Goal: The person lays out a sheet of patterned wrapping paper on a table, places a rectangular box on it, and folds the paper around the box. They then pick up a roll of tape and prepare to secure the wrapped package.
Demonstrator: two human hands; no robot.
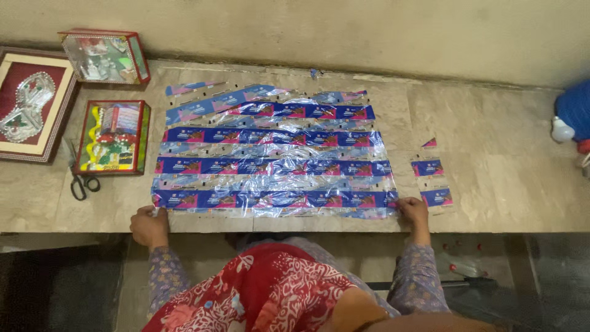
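A wide sheet (270,154) of blue and pink foil wrappers, joined in rows under shiny clear film, lies flat on the stone shelf (491,184). My left hand (149,226) pinches its near left corner. My right hand (413,212) pinches its near right corner. Both arms reach out in patterned sleeves over a red printed cloth at the bottom of the view.
Two loose blue wrapper pieces (432,181) and a small scrap lie right of the sheet. Scissors (78,178), two decorated boxes (112,136) (106,56) and a framed ornament (27,104) sit at the left. A blue object (574,110) is at the right edge.
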